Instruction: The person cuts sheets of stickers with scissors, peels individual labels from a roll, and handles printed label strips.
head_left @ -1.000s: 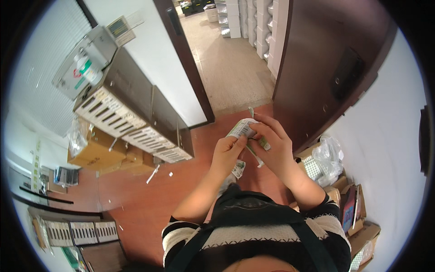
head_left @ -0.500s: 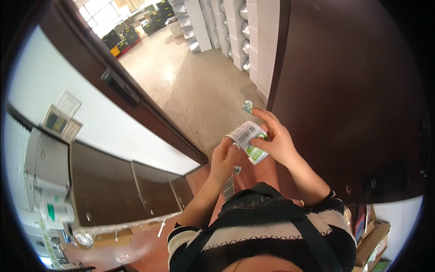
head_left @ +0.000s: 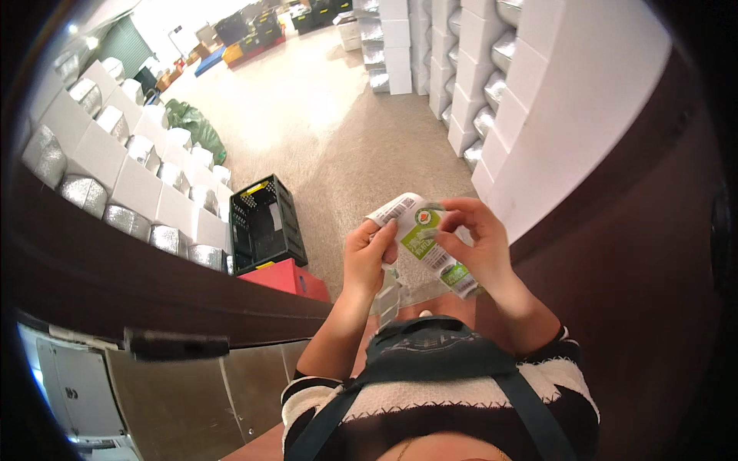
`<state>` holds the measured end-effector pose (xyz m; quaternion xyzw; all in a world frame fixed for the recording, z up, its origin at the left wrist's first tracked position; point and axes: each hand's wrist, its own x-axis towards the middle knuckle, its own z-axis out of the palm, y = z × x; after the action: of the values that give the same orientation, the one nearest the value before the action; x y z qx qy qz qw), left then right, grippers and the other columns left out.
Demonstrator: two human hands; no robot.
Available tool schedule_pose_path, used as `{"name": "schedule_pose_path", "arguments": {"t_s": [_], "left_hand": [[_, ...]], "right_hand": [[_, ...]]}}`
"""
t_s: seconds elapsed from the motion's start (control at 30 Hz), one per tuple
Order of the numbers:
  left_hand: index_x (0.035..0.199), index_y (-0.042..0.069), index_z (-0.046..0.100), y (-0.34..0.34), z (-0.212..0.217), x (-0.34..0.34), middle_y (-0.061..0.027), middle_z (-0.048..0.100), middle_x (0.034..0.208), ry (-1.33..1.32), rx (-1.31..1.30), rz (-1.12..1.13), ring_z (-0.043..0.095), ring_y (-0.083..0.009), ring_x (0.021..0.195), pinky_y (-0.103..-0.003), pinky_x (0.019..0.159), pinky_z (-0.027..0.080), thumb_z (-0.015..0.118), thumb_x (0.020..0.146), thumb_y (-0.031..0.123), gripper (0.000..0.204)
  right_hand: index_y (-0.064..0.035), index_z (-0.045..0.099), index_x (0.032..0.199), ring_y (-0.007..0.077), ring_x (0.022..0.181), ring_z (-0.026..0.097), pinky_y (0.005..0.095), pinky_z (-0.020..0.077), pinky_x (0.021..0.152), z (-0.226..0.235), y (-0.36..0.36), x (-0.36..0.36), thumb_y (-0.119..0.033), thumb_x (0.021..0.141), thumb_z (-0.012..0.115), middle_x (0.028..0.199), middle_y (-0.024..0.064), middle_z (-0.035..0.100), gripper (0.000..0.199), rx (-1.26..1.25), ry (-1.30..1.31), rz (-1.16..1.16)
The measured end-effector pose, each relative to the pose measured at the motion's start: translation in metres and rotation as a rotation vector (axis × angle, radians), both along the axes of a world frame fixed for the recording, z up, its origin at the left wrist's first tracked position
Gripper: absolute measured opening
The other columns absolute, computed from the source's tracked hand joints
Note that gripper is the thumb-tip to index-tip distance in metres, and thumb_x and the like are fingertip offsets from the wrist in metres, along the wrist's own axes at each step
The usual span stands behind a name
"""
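Observation:
In front of my apron, my two hands hold a strip of white and green printed labels point(head_left: 419, 240) with barcodes. My left hand point(head_left: 363, 261) is closed, pinching the strip's left end between thumb and fingers. Curled over the right part is my right hand point(head_left: 488, 250), its thumb and fingers closing around the labels. A small shiny piece shows at its fingertips, too blurred to name. The strip's lower end hangs below the right palm. Another narrow clear strip point(head_left: 390, 300) dangles under my left hand.
A dark doorway frames me, with a door handle point(head_left: 177, 344) at lower left. Beyond stand a black crate point(head_left: 265, 223), a red box point(head_left: 288, 278), a green bag point(head_left: 196, 131) and stacked white boxes with silver liners point(head_left: 465, 107) on both sides. More crates point(head_left: 250, 34) sit farther back.
My view has moved forward into the doorway, bringing the crate, red box and left-hand stacks into sight. The label strip is spread wider between my hands, showing more of its green print.

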<state>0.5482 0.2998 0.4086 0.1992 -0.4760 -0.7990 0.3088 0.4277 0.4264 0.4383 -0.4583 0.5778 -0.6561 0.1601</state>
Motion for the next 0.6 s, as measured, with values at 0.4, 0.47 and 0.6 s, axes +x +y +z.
{"name": "schedule_pose_path", "arguments": {"t_s": [0.4, 0.47, 0.6], "left_hand": [[0.090, -0.004, 0.059, -0.236, -0.003, -0.150, 0.0023, 0.045, 0.054, 0.010, -0.091, 0.111, 0.036, -0.0043, 0.044, -0.020, 0.040, 0.024, 0.052, 0.084, 0.010, 0.017], [0.090, -0.004, 0.059, -0.283, 0.001, -0.176, 0.0026, 0.044, 0.054, -0.005, -0.123, 0.119, 0.035, -0.0042, 0.044, -0.020, 0.041, 0.024, 0.052, 0.084, 0.010, 0.016], [0.081, -0.001, 0.059, -0.368, 0.006, -0.223, 0.0039, 0.043, 0.054, -0.036, -0.203, 0.126, 0.036, -0.0032, 0.046, -0.020, 0.042, 0.025, 0.054, 0.084, 0.012, 0.015]], "right_hand": [[-0.0064, 0.055, 0.104, 0.0130, 0.065, 0.058, 0.0259, 0.0464, 0.062, 0.003, -0.273, -0.150, 0.000, 0.067, 0.063, 0.070, 0.0046, 0.058, 0.039, 0.021, 0.273, 0.044], [-0.0066, 0.055, 0.105, 0.0136, 0.064, 0.057, 0.0265, 0.0462, 0.062, 0.005, -0.320, -0.176, 0.000, 0.067, 0.064, 0.069, 0.0045, 0.058, 0.040, 0.017, 0.330, 0.024], [-0.0073, 0.054, 0.107, 0.0144, 0.062, 0.056, 0.0274, 0.0452, 0.059, 0.007, -0.409, -0.226, -0.004, 0.067, 0.066, 0.069, 0.0044, 0.057, 0.042, 0.005, 0.514, -0.049]]}}
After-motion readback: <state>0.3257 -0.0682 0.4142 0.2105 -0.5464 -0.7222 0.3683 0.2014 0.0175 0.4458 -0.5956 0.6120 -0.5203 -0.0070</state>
